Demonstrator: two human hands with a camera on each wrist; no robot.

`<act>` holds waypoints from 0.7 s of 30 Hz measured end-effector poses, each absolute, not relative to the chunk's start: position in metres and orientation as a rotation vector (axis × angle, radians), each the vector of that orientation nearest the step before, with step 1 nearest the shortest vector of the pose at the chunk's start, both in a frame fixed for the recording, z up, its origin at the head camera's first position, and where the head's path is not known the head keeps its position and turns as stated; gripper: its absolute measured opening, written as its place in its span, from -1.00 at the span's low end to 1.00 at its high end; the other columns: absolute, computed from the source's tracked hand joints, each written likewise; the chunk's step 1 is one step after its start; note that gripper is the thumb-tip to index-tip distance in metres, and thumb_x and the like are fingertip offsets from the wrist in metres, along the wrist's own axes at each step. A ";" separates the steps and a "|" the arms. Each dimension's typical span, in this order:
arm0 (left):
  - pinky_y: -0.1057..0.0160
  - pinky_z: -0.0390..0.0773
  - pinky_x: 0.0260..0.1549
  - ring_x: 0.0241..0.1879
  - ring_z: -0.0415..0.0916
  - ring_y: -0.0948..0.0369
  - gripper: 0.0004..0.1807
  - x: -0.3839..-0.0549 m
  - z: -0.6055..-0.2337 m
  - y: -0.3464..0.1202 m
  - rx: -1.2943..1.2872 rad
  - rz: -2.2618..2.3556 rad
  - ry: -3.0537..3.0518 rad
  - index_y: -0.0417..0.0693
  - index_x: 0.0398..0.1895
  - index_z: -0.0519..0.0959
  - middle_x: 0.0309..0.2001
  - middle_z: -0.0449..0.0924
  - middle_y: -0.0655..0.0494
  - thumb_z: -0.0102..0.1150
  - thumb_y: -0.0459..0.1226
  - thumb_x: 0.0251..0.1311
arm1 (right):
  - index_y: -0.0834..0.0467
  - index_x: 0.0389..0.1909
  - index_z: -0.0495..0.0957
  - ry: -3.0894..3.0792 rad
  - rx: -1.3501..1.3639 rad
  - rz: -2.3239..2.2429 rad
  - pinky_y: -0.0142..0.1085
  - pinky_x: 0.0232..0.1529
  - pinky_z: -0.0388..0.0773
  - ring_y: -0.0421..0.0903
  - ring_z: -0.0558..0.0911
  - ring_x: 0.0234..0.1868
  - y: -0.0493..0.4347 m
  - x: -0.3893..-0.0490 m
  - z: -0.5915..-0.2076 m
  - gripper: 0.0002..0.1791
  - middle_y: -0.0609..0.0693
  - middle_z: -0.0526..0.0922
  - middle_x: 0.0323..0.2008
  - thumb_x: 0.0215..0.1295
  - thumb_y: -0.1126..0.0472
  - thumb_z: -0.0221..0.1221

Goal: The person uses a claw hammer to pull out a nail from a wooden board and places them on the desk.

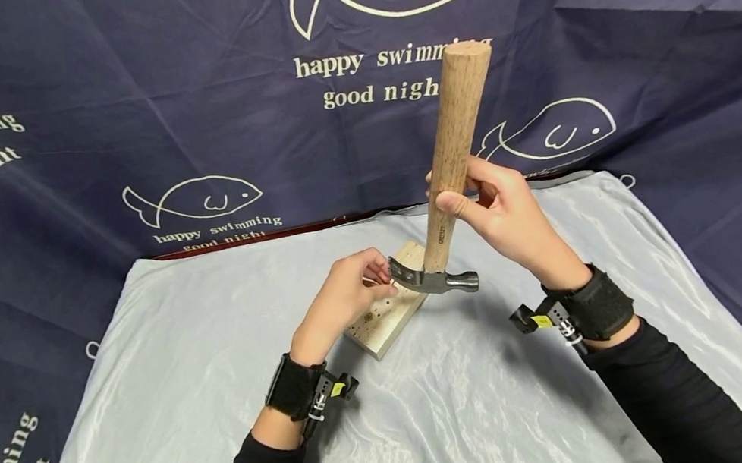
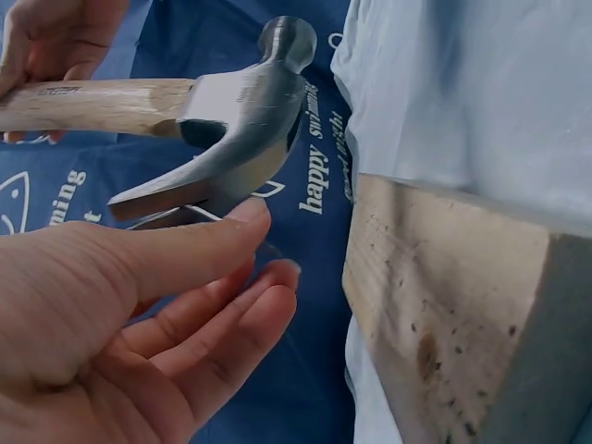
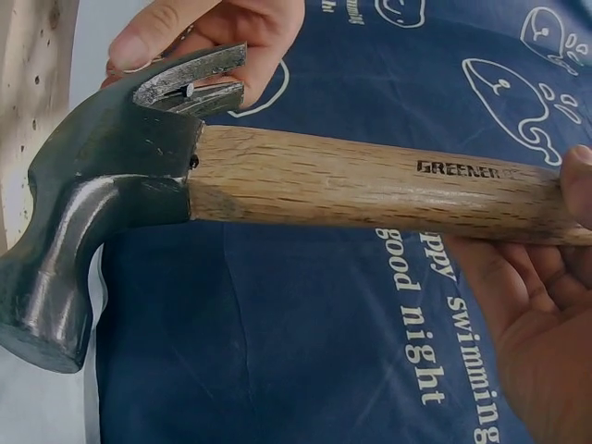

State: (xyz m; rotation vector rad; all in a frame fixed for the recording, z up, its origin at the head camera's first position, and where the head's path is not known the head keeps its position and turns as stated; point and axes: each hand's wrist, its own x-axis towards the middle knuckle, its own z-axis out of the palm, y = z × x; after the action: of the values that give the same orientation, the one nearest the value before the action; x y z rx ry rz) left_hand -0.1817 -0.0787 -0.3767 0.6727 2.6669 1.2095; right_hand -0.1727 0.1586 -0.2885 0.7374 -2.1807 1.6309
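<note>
My right hand (image 1: 502,213) grips a claw hammer by its wooden handle (image 1: 457,118). The handle points up and the steel head (image 1: 435,281) hangs low, its claw toward my left hand. A thin nail (image 3: 190,91) sits in the claw's slot, its head showing between the two prongs. My left hand (image 1: 350,291) is right at the claw, fingers curled, with the thumb (image 2: 242,215) and fingers about the nail's shaft, which is mostly hidden. Below and beside that hand lies a wooden block (image 1: 391,317), its top dotted with small dark holes.
A pale, shiny cloth (image 1: 220,355) covers the table under the block. Dark blue fabric (image 1: 208,128) printed with fish and lettering hangs behind and at both sides. Each wrist wears a black strap (image 1: 592,305) with a small camera mount.
</note>
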 end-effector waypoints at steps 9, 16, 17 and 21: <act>0.37 0.52 -0.45 -0.44 0.55 0.35 -0.76 -0.179 -0.379 -0.076 0.732 1.196 2.695 0.05 -0.50 0.44 -0.46 0.60 0.25 0.39 -0.29 -0.06 | 0.10 -0.03 0.56 -2.186 0.729 1.656 -0.44 -0.28 0.58 -0.21 0.66 -0.22 0.158 -0.168 -0.288 -0.70 0.09 0.68 -0.17 0.18 0.30 0.22; 0.37 0.49 -0.43 -0.46 0.56 0.38 -0.78 -0.176 -0.380 -0.076 0.758 1.185 2.738 0.06 -0.53 0.47 -0.49 0.61 0.29 0.38 -0.29 -0.05 | 0.14 -0.03 0.55 -2.167 0.736 1.694 -0.42 -0.28 0.59 -0.17 0.66 -0.23 0.158 -0.166 -0.288 -0.71 0.09 0.67 -0.16 0.20 0.30 0.20; 0.37 0.49 -0.43 -0.46 0.55 0.39 -0.79 -0.176 -0.380 -0.076 0.764 1.180 2.750 0.06 -0.53 0.48 -0.49 0.62 0.29 0.38 -0.29 -0.06 | 0.15 -0.03 0.55 -2.165 0.736 1.699 -0.42 -0.29 0.59 -0.17 0.66 -0.24 0.158 -0.166 -0.288 -0.71 0.10 0.67 -0.17 0.20 0.30 0.20; 0.40 0.48 -0.48 -0.49 0.52 0.39 -0.86 -0.175 -0.381 -0.073 0.797 1.191 2.777 0.06 -0.52 0.53 -0.49 0.65 0.27 0.34 -0.27 -0.03 | 0.17 -0.05 0.56 -2.162 0.717 1.713 -0.42 -0.33 0.59 -0.19 0.65 -0.28 0.157 -0.164 -0.284 -0.72 0.14 0.67 -0.21 0.20 0.31 0.20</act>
State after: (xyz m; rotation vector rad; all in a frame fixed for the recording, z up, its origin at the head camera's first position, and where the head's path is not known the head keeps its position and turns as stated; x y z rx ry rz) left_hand -0.1747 -0.0731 -0.3812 0.7974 2.7770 1.1910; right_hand -0.1637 0.1575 -0.2842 0.7170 -2.1621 1.7133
